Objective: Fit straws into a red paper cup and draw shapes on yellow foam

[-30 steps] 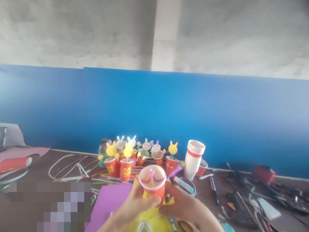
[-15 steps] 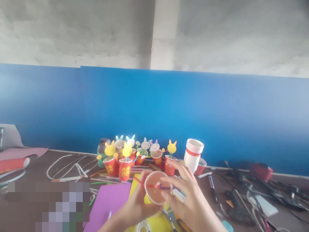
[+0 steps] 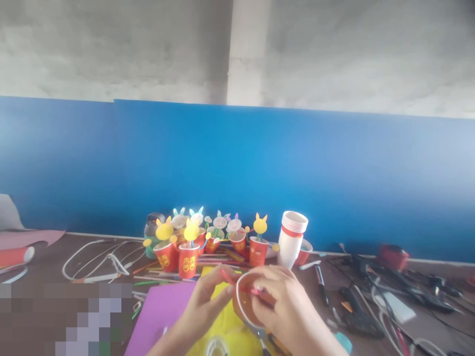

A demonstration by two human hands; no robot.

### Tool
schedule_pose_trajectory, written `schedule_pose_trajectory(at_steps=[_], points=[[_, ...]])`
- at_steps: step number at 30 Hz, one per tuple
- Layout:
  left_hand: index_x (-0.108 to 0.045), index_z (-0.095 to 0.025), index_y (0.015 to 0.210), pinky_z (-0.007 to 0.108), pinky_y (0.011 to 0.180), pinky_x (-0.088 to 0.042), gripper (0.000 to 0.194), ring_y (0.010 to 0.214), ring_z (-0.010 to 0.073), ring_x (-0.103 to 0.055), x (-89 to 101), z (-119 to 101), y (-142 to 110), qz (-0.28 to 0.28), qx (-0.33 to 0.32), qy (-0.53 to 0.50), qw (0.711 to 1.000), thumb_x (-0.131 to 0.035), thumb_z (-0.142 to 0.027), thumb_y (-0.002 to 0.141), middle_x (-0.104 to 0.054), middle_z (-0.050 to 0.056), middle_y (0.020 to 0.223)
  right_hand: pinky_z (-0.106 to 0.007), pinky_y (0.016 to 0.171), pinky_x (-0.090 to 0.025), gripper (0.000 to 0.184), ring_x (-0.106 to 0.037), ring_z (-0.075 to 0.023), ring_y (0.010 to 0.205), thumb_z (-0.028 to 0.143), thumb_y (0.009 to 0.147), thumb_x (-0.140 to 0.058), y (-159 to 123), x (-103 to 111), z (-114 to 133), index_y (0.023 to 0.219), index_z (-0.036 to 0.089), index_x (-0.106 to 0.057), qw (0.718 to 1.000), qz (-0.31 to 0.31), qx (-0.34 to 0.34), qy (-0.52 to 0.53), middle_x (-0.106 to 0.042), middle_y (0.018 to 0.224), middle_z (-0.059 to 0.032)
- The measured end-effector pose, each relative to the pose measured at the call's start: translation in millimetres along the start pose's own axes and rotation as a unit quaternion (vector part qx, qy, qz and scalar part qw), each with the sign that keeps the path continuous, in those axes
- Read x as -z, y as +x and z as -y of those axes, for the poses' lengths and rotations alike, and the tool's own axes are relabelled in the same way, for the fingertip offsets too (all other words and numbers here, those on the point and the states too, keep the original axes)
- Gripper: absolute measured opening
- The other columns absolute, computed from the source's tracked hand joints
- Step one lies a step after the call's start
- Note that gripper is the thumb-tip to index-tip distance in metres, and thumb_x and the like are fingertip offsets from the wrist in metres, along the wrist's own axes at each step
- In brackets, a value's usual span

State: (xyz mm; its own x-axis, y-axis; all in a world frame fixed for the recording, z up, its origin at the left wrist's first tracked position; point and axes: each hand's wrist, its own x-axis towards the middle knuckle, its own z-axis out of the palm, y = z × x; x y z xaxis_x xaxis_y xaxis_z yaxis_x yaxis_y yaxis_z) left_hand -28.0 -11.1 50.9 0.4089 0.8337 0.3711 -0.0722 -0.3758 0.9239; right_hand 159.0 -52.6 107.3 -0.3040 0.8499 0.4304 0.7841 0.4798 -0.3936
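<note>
A paper cup (image 3: 245, 302) is tilted between my hands, its mouth turned up toward me. My left hand (image 3: 211, 301) pinches the end of a thin red stick (image 3: 227, 277) that pokes out through the cup's left side. On the right, my right hand (image 3: 280, 299) grips the cup at its rim, thumb and fingertips reaching inside around the stick's inner part, where some purple shows. The fingers partly hide the cup's far wall. Beneath lie yellow sheets (image 3: 218, 324), scissors (image 3: 262, 336) and a roll of clear tape (image 3: 217, 347).
Several red cups (image 3: 189, 262) with animal-head figures stand behind, with coloured sticks (image 3: 159, 273) around them. A stack of white cups (image 3: 291, 240) is to their right. Purple paper (image 3: 159, 316) lies left; a pen (image 3: 322, 286) and tangled cables (image 3: 389, 306) lie right.
My left hand has shifted from around the cup to the red stick's outer end. The cup has tilted and moved slightly right and down, with my right fingers deeper in it.
</note>
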Motion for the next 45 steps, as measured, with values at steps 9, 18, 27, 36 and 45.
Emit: schedule_pose_trajectory(at_steps=[9,18,27,36,45], points=[[-0.061,-0.019,0.087,0.029,0.072,-0.054,0.031,0.074,0.0182,-0.063,-11.7,4.5,0.0,-0.123,0.015,-0.036,0.992,-0.052,-0.049,0.091,-0.064,0.004,0.082,-0.033,0.076,-0.042,0.019,-0.057,-0.015,0.067,0.007,0.072,-0.056,-1.6,-4.3,-6.1,0.059,0.021,-0.061,0.998,-0.033,-0.005,-0.057,-0.064,0.067,0.0019],[-0.057,-0.021,0.086,0.028,0.069,-0.054,0.034,0.071,0.0172,-0.061,-12.3,8.9,1.1,-0.133,0.045,-0.028,0.99,-0.05,-0.054,0.09,-0.061,0.002,0.078,-0.033,0.078,-0.042,0.021,-0.057,-0.0152,0.068,0.01,0.074,-0.055,-3.5,-1.7,-4.3,0.058,0.021,-0.064,0.998,0.001,-0.008,-0.061,-0.064,0.069,0.0004],[-0.043,-0.024,0.136,0.049,0.11,-0.034,0.088,0.134,0.0376,-0.04,-9.5,7.7,-5.4,0.077,0.008,-0.037,0.996,-0.084,-0.048,0.062,-0.048,0.016,0.143,-0.031,0.074,-0.042,0.021,-0.059,-0.0179,0.075,0.008,0.071,-0.055,-1.4,2.6,-5.8,0.072,0.023,-0.069,0.997,0.012,-0.064,0.035,-0.068,0.074,0.0004],[-0.043,-0.029,0.14,0.049,0.104,-0.043,0.086,0.124,0.0366,-0.053,-42.1,10.8,-6.7,0.044,-0.004,-0.023,0.999,-0.081,-0.025,0.063,-0.064,0.01,0.122,-0.031,0.079,-0.045,0.018,-0.061,-0.0206,0.089,0.009,0.071,-0.06,1.0,-17.5,9.3,0.069,0.023,-0.07,0.995,-0.001,-0.023,0.097,-0.07,0.095,-0.002],[-0.041,-0.025,0.14,0.047,0.106,-0.04,0.08,0.119,0.0316,-0.056,-39.0,-4.2,-7.3,0.067,-0.003,-0.018,0.998,-0.073,-0.015,0.068,-0.064,0.011,0.119,-0.028,0.067,-0.044,0.022,-0.056,-0.0188,0.077,-0.001,0.058,-0.051,-0.4,-24.8,10.1,0.059,0.02,-0.046,0.996,-0.064,-0.06,0.023,-0.062,0.08,-0.0012]])
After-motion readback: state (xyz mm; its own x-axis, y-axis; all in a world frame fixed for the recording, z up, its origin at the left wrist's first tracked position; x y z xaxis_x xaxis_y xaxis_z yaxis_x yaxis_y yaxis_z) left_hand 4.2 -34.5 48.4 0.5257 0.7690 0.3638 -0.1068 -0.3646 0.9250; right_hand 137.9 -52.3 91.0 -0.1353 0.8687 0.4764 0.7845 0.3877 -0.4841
